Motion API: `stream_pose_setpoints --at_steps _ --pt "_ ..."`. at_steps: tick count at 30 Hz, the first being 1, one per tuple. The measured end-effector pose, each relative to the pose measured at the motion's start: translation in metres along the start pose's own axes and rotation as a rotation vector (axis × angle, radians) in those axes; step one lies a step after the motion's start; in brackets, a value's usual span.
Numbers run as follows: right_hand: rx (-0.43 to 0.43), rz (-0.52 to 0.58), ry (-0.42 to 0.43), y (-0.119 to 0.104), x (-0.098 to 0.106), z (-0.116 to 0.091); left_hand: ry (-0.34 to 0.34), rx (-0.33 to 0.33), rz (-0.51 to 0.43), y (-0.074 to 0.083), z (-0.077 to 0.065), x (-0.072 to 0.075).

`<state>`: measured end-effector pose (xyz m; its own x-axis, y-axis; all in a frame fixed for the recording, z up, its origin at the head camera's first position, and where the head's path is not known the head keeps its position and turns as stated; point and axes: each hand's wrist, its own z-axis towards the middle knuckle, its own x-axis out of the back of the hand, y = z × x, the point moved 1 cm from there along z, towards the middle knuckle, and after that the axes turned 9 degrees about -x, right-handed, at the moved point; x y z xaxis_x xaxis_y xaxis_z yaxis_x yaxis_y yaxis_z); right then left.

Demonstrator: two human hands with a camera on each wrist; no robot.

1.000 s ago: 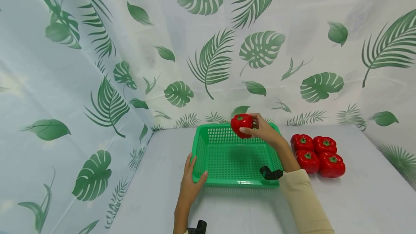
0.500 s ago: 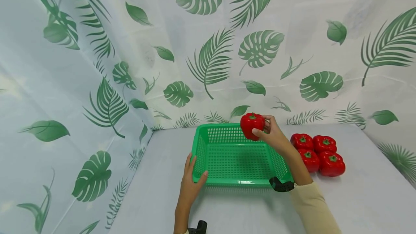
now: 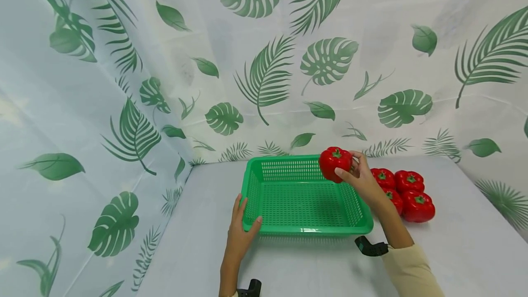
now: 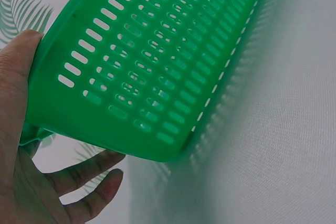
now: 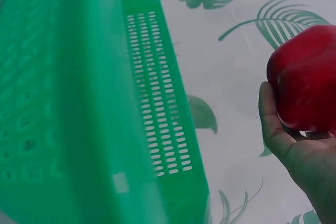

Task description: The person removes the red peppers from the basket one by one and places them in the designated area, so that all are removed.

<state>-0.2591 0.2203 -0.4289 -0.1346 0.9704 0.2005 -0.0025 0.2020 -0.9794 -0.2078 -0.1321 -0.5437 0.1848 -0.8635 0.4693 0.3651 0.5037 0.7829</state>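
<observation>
In the head view my right hand (image 3: 365, 182) grips a red bell pepper (image 3: 335, 163) with thumb and fingers, holding it up over the back right corner of a green plastic basket (image 3: 307, 230). The right wrist view shows the same pepper (image 5: 310, 85) resting against my fingers, partly cut off by the frame edge. My left hand (image 3: 240, 237) touches the basket's front left corner, fingers fairly straight along the left side and thumb at the front rim. Seen from the left wrist, two fingers (image 4: 94, 198) stand below the rim, off the basket wall.
Several more red bell peppers (image 3: 418, 206) stand grouped on the white table (image 3: 462, 246), right of the basket; my right forearm partly covers one. A leaf-printed sheet (image 3: 264, 118) hangs behind the table and along its left side.
My right hand has moved right with the bell pepper, from over the basket's back middle to its back right corner. The left hand and basket have stayed in place.
</observation>
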Motion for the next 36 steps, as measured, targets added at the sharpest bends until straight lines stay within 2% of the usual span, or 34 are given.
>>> stream_pose_setpoints --at_steps 2,6,18,23,29,36 --pt "-0.024 -0.001 0.022 0.001 0.001 -0.003 -0.001 0.004 -0.004 0.000 0.000 0.000" --pt "-0.017 0.006 0.066 0.006 0.004 -0.009 -0.002 0.008 -0.003 0.000 0.000 0.000" --pt "0.181 0.036 0.121 0.023 0.018 -0.026 -0.009 0.003 0.008 0.000 0.000 0.000" --pt "0.218 0.126 0.161 0.026 0.022 -0.034 -0.007 0.003 0.005 -0.001 0.001 0.000" --pt "0.170 0.132 0.297 0.029 0.026 -0.047 -0.005 0.008 -0.012 -0.001 0.000 -0.001" --pt "0.108 0.213 0.446 0.033 0.029 -0.065 -0.007 0.005 -0.012 0.002 0.001 0.000"
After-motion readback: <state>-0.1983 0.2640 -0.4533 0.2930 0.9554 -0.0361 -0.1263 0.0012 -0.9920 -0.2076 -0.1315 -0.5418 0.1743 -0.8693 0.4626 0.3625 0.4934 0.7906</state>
